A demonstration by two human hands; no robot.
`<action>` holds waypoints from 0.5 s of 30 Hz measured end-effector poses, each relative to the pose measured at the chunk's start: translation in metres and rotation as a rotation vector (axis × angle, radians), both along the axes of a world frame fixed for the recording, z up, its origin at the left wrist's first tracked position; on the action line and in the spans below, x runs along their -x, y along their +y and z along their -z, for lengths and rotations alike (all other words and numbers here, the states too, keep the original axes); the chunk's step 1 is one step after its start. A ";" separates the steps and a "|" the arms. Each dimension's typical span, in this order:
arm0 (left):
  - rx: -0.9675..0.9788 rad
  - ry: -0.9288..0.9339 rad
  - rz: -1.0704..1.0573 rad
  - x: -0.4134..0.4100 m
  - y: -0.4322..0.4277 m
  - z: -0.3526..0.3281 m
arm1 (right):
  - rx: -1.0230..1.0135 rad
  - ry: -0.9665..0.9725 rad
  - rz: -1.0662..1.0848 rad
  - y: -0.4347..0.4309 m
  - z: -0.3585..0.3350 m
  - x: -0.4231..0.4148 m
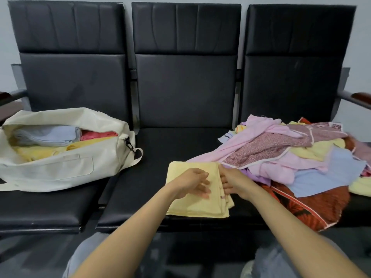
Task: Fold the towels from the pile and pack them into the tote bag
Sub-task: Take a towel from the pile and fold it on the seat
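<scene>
- Your pale yellow folded terry towel (180, 205): plain, no print.
- Your cream canvas tote bag (60, 169): holds a light blue folded towel (46, 135), a coral-pink towel (98, 135) and yellow cloth.
- Your loose towel pile (281, 157): pink, lilac, light blue, yellow; one mauve small-floral with white piping; one orange-red patterned with a white border.
- Black padded bench seats (186, 93).

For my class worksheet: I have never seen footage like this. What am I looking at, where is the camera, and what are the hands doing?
No machine here: a person wears a camera on the head, so this single picture looks down along both arms. The left hand rests flat on a folded yellow towel on the middle seat of a black bench. The right hand touches its right edge; whether it pinches is unclear. A loose pile lies to the right, and a cream tote bag holding folded towels to the left.
</scene>
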State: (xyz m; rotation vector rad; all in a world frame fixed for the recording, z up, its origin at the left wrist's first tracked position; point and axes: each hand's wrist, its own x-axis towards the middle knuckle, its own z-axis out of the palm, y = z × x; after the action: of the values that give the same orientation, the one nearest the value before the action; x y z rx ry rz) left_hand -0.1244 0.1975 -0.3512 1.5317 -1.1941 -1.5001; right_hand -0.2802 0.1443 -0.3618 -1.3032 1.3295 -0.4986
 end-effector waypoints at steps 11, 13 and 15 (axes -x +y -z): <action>0.130 -0.505 -0.265 -0.057 0.003 0.001 | 0.333 0.314 -0.092 0.004 0.000 -0.008; 0.034 -0.607 -0.231 -0.066 0.006 0.008 | 0.340 0.423 -0.170 0.002 0.002 -0.004; -0.084 -0.626 -0.179 -0.069 0.008 0.015 | 0.327 0.525 -0.195 0.002 0.005 -0.004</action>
State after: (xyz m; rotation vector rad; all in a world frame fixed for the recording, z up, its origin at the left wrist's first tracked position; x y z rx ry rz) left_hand -0.0556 0.2055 -0.3660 2.1960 -1.2872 -0.9854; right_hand -0.2766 0.1467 -0.3672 -1.9056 1.5647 -0.2480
